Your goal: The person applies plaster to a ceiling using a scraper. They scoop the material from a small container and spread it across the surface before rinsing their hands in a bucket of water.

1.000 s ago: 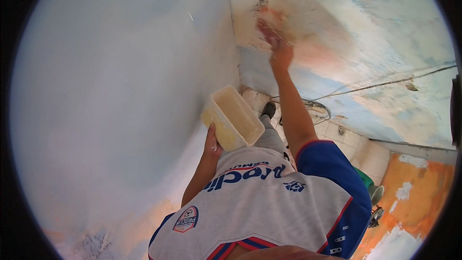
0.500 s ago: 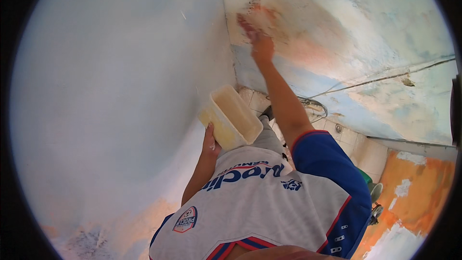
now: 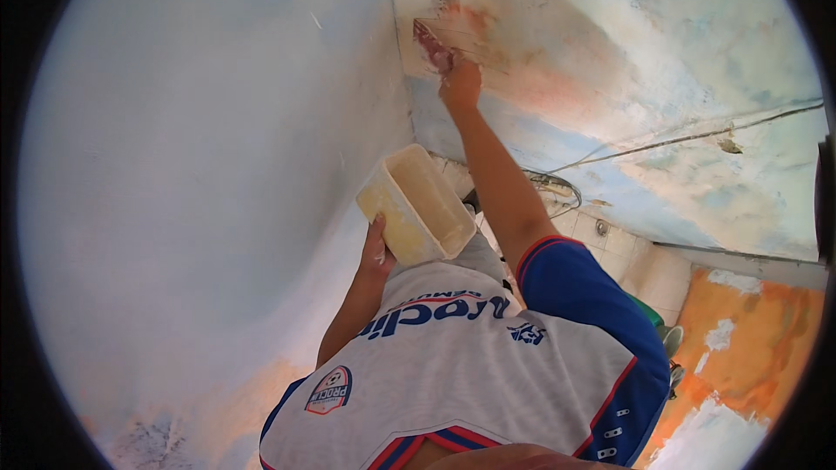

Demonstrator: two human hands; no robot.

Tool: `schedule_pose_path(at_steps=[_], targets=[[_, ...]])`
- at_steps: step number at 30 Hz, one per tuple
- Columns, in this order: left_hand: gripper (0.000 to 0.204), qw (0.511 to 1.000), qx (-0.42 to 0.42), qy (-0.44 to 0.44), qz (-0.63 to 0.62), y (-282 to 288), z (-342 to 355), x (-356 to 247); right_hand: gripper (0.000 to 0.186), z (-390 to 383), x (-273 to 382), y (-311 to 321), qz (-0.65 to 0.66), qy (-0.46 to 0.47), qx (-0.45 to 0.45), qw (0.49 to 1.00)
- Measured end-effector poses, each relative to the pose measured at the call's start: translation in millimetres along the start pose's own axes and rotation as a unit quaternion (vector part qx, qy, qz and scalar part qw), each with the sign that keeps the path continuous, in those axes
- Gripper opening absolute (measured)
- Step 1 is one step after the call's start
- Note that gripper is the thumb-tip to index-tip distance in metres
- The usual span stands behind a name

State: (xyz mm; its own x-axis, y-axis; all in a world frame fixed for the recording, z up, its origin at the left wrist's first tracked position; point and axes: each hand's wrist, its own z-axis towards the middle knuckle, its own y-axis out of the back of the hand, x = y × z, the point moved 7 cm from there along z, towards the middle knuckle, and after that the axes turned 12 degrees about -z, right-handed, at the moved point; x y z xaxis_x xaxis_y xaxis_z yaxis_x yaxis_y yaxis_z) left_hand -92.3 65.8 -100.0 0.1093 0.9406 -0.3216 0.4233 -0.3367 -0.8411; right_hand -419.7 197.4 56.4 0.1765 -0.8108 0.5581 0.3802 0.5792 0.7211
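My right hand [image 3: 461,84], arm stretched far forward, is wrapped round the reddish, smeared handle of a trowel [image 3: 433,49]. Its flat blade appears to lie against the patchy wall [image 3: 566,43], close to the inner corner and just below a dark and orange-red stain. Near my waist, my left hand [image 3: 377,248] grips the side of a cream-yellow rectangular plastic tub [image 3: 396,228], with pale smears on the fingers. The tub tilts, its opening facing up and away to the right. Pale residue coats its inside walls; whether anything lies at its bottom I cannot tell.
On the left rises a smooth pale blue-grey wall [image 3: 192,139]. A dark cable [image 3: 697,135] runs along the right wall to a loop [image 3: 566,191] above the tiled floor [image 3: 614,239]. Farther right stands an orange patched surface [image 3: 749,339], with a greenish container partly hidden by my sleeve.
The trowel has shifted slightly left towards the corner, and it shows sharper than before. My left hand still holds the tub at nearly the same spot. The whole view has turned a little.
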Motion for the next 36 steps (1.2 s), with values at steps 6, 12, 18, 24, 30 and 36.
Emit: schedule_pose_path(at_steps=[6, 12, 18, 24, 30, 36], targets=[[0.056, 0.998, -0.032, -0.01, -0.05, -4, -2, -8, 0.029, -10, -122, 114, 0.131, -0.047, -0.197, 0.97], [0.059, 0.998, -0.016, -0.009, -0.058, 4, 1, -7, 0.021, -61, -63, 76, 0.082, -0.011, -0.017, 0.996], [0.061, 0.999, -0.032, -0.002, -0.025, 10, -2, -16, 0.014, 11, -53, 11, -0.075, 0.022, -0.062, 0.995], [0.065, 0.999, -0.017, -0.017, -0.026, -4, 4, -20, 0.018, -31, -147, 149, 0.024, -0.071, -0.223, 0.972], [0.068, 0.998, -0.049, -0.009, -0.027, 5, 2, -16, 0.017, -66, -81, 97, 0.055, -0.003, -0.065, 0.996], [0.069, 1.0, -0.018, 0.002, -0.004, 6, 4, -16, 0.023, -4, -86, 44, -0.117, -0.009, -0.124, 0.985]])
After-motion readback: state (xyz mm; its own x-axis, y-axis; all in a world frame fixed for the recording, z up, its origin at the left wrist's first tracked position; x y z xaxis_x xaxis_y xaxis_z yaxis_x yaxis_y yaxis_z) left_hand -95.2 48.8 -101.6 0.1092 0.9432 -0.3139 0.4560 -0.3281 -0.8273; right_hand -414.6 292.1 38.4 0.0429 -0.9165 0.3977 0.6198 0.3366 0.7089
